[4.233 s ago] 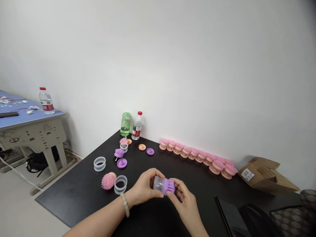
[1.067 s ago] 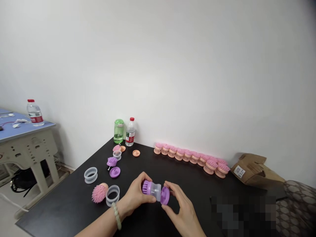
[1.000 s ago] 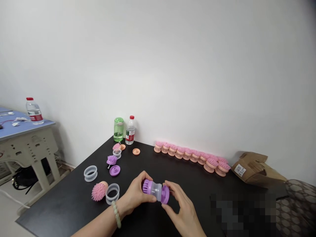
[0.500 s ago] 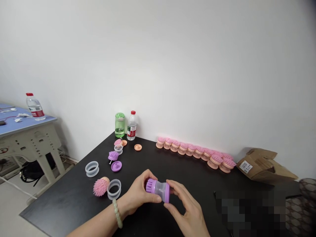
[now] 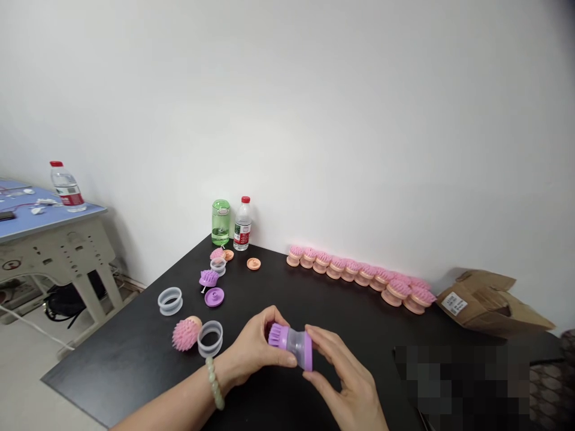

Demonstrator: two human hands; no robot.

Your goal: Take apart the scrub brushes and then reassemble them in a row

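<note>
Cradling lilac brush [image 5: 290,342] between both hands [image 5: 256,341]

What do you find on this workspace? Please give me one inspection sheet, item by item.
Surface: black table, corner against a white wall.
Job's things: purple brush with clear body in both hands; nearby clear plastic rings, pink spiky brush, purple disc; row of pink brushes along the wall.
Clutter: green bottle, water bottle, opened cardboard box.
Grippers: left hand and right hand both hold the brush.
Cables: white cable on the floor.
Surroundings: blue-topped desk, black bag beneath.
</note>
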